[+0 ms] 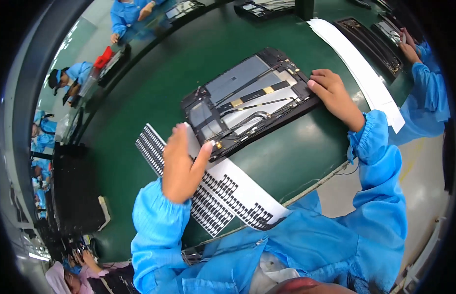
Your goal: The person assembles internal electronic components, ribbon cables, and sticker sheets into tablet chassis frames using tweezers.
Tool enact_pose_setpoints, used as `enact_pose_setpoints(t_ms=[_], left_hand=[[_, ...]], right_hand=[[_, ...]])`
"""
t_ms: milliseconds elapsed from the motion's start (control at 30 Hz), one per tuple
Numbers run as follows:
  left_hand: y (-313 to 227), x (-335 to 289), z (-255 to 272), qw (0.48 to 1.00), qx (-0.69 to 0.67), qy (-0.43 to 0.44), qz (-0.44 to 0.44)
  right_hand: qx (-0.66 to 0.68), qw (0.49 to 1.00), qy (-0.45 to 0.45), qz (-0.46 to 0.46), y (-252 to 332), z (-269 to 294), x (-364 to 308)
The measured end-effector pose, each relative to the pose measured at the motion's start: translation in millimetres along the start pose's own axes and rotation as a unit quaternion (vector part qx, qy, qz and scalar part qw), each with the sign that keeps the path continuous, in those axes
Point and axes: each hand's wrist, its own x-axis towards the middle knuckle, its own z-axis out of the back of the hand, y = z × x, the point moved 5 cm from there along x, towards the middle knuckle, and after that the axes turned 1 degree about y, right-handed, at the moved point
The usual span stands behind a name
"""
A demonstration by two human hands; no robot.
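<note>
Label sheets (240, 196) lie before the opened tablet (247, 100), partly hidden by the left grip (181, 169), thumb and fingers apart. Over the desk (287, 157), the tablet bares grey panels and cables; whether the right grip (338, 95) clamps it, I cannot tell. White paper (370, 81) lies to its right.

Legible text, labels, numbers or signs: none. Left sheet (212, 211), near side: rows of black marks, unreadable. Right sheet (243, 192), beside it: black marks, likewise unreadable.
</note>
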Motion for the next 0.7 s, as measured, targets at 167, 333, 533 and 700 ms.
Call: enact_pose_setpoints(t_ms=[167,333,533,700], left_hand=[[27,0,-25,1.0,0.026,0.0,-0.001],[21,-28,9,0.789,-0.58,-0.181,0.09],[71,-105,34,0.53,-0.795,-0.247,0.158],[141,-169,42,0.525,-0.689,-0.484,0.12]], right_hand=[[-0.038,0.999,-0.017,-0.003,18,-23,8],[0.15,0.987,-0.024,-0.053,70,-19,32],[0.316,0.93,0.188,0.009,144,-86,63],[0.305,0.915,0.264,0.024,145,-143,48]])
